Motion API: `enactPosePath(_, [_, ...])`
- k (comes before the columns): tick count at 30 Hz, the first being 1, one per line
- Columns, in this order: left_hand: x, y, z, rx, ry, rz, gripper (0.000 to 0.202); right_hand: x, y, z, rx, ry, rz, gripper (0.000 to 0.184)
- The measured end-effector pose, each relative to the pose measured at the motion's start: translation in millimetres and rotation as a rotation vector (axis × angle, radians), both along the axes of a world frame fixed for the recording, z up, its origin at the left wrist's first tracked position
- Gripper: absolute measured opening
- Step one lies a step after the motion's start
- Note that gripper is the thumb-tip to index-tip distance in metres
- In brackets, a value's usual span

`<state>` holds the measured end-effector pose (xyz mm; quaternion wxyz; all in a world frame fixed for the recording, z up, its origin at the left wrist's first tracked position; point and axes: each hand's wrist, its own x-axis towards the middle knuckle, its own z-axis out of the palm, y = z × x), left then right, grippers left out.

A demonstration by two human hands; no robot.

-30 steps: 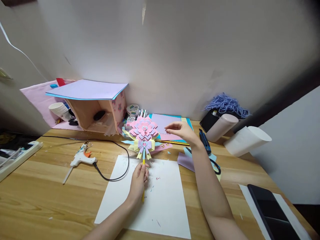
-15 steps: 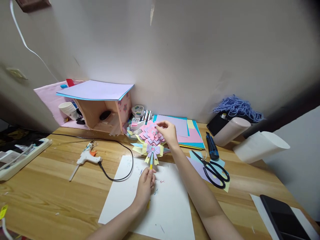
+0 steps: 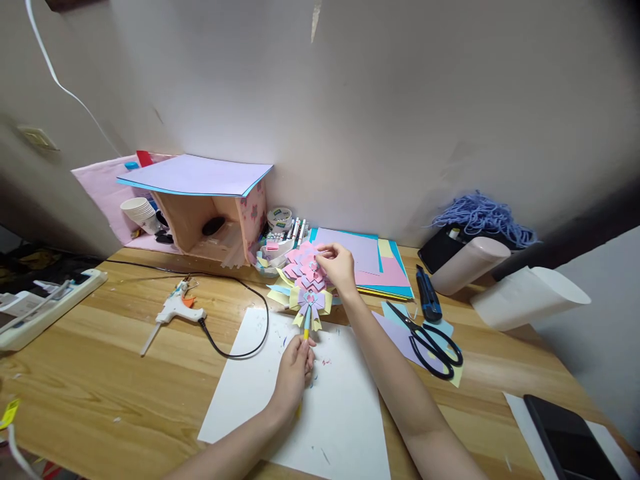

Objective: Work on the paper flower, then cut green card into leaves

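Observation:
A paper flower (image 3: pixel 306 272) of pink and lilac petals, with a lilac and yellow bow below it, sits on a yellow stick. My left hand (image 3: pixel 296 373) is closed round the lower part of the stick, above a white sheet (image 3: pixel 340 413) on the wooden table. My right hand (image 3: pixel 338 265) reaches to the flower's right side, its fingertips pinched on the pink petals near the top. The flower leans back, away from me.
A white glue gun (image 3: pixel 173 312) with a black cord lies to the left. Black scissors (image 3: pixel 427 341) and a blue cutter (image 3: pixel 429 297) lie on the right by coloured paper (image 3: pixel 380 270). A pink box shelf (image 3: pixel 215 217), tape rolls, pens, blue yarn (image 3: pixel 480 217), a dark tablet (image 3: pixel 570 437).
My right hand came in from the flower's right and took hold of its petals. The flower has tilted back, so its face looks narrower. The view shifted slightly.

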<state>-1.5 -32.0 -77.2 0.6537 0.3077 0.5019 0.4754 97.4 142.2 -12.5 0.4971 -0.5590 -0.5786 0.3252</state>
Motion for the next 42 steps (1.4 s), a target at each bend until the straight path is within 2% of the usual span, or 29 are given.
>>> enactPosePath(16, [-0.7,-0.1,-0.6,0.001,-0.006,0.002,0.035,3.3,3.5,-3.1,-0.041,-0.012,0.011,0.024])
enactPosePath(23, [-0.7,1.0,-1.0,0.009,-0.013,0.004,0.034,15.6,5.9,6.0,0.061,0.0,-0.038,0.019])
enactPosePath(31, [-0.3,0.6,1.2,0.003,0.0,0.003,0.036,21.6,7.3,8.1,0.098,-0.195,0.134,0.017])
enactPosePath(42, [0.1,0.3,2.0,-0.009,-0.001,0.002,0.037,16.2,5.4,2.0,0.129,-0.294,0.154,0.018])
